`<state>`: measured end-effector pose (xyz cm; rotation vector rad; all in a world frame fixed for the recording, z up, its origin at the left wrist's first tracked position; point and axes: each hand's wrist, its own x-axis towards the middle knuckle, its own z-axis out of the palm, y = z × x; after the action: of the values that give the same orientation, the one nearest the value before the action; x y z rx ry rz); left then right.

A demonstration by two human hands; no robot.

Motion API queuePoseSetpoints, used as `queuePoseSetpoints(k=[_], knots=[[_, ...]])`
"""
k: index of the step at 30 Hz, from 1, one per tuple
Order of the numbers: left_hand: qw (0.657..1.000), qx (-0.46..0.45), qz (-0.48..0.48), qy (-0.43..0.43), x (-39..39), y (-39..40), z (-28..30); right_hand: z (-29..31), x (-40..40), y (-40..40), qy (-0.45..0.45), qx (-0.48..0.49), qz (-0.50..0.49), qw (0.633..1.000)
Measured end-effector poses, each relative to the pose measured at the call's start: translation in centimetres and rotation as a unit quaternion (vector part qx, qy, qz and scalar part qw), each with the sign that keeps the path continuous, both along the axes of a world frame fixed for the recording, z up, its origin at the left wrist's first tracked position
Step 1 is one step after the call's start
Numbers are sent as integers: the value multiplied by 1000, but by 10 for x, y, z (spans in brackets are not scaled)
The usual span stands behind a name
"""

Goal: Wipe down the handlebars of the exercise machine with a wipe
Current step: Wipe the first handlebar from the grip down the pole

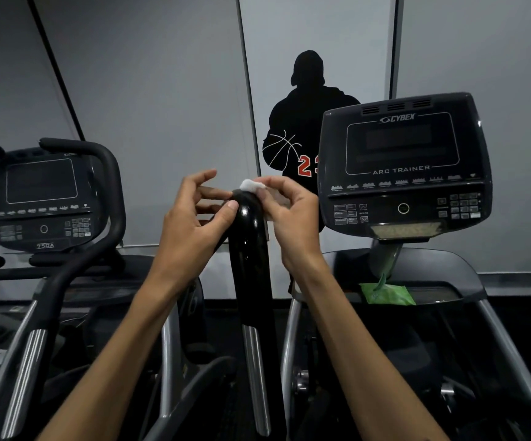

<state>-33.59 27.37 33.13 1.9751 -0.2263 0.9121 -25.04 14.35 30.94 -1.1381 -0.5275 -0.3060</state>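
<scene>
A glossy black handlebar (pixel 251 249) of the exercise machine rises in the middle of the view and curves over at its top. A small white wipe (pixel 251 185) lies on that top bend, pinched by the fingers of my right hand (pixel 284 214), which presses it against the bar's right side. My left hand (pixel 194 214) is on the bar's left side, thumb touching the bar just below the bend, the other fingers spread apart and holding nothing.
The machine's console (pixel 404 167) marked Cybex Arc Trainer stands at the right. A green wipes pack (pixel 386 294) lies on the shelf below it. A second machine with console (pixel 42 198) and curved black handlebar (pixel 105 192) stands at the left. A grey wall is behind.
</scene>
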Motion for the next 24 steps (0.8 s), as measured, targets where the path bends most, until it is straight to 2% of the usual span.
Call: queuePoseSetpoints(k=[2, 4, 8, 11, 14, 16, 19, 24], knots=[[1000, -7, -1, -7, 1, -1, -1, -12, -4, -4, -42, -14, -29, 999], [1000, -11, -1, -8, 2, -2, -2, -11, 2, -2, -23, -32, -42, 998], [1000, -21, -5, -7, 2, -2, -3, 18, 23, 2, 6, -138, -24, 990], [999, -32, -6, -11, 1, -4, -4, 26, 12, -8, -63, -155, -24, 986], [999, -39, -7, -15, 1, -6, -5, 10, -5, -30, -185, -153, -17, 971], [999, -37, -7, -14, 1, -7, -5, 2, -3, -36, -194, -169, -39, 965], [999, -34, -6, -11, 2, -7, -4, 12, 10, -29, -147, -177, -62, 971], [996, -84, -24, 13, 2, -3, -4, 18, -23, -20, -279, -220, -82, 931]])
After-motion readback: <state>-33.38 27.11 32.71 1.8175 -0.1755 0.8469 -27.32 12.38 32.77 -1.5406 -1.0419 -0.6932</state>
